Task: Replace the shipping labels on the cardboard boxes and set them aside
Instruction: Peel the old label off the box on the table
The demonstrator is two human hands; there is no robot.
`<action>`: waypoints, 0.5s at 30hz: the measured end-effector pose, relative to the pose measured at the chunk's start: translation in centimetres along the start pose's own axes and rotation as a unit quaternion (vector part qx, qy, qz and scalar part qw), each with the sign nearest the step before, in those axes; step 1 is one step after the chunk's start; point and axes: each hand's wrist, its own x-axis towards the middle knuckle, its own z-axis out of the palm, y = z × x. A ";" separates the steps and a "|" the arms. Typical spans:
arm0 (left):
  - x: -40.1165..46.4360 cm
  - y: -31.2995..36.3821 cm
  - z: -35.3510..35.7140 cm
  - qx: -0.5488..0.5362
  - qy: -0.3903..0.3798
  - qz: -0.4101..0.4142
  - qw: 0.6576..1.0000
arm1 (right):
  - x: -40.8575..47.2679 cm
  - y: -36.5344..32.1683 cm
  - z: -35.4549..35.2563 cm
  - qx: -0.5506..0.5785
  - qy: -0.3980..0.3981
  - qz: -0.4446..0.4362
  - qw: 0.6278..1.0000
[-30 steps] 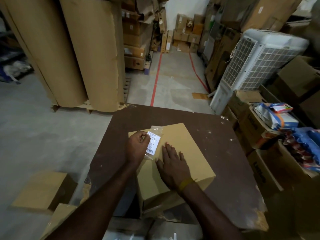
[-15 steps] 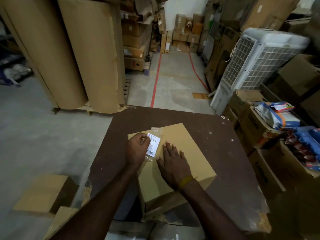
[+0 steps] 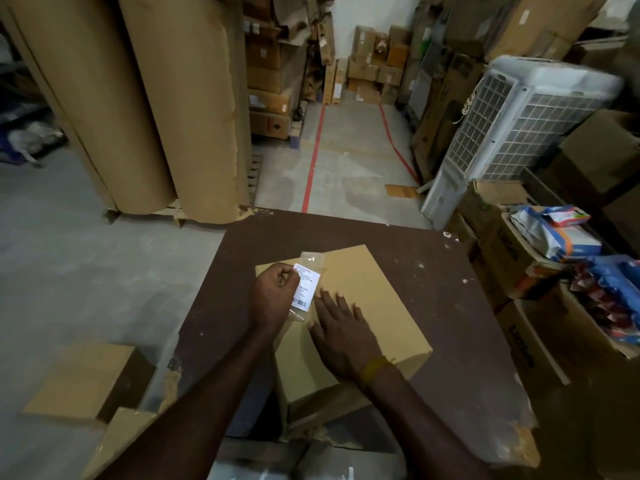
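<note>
The label [image 3: 306, 287], in a clear sleeve, lies on the box [image 3: 367, 306], long axis pointing away from the person. The left hand [image 3: 273, 297] pinches its left edge. Just right of that pinch, the right hand [image 3: 341, 337] presses flat on the box top.

Label [image 3: 306, 285] on box [image 3: 367, 306], box on table [image 3: 467, 323]
</note>
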 end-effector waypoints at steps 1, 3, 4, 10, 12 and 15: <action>-0.1 0.1 0.0 -0.003 0.002 0.002 1.000 | -1.3 -0.2 0.3 0.006 0.002 -0.011 1.000; -0.1 0.1 0.1 -0.009 0.004 -0.001 1.000 | -4.1 -0.5 0.8 0.014 0.008 -0.024 1.000; -0.1 0.2 0.0 -0.005 0.004 -0.002 1.000 | -4.8 -0.4 1.0 0.015 0.006 -0.028 0.999; 0.2 -0.2 0.0 0.006 -0.004 -0.002 1.000 | 0.1 0.9 -0.2 0.001 0.003 0.011 1.000; 0.2 -0.4 0.0 -0.010 -0.007 -0.009 1.000 | 0.5 0.7 -0.1 -0.005 0.010 0.017 1.000; 0.0 -0.1 0.0 -0.016 0.003 -0.008 1.000 | -3.0 -0.6 1.0 0.001 0.015 -0.003 1.000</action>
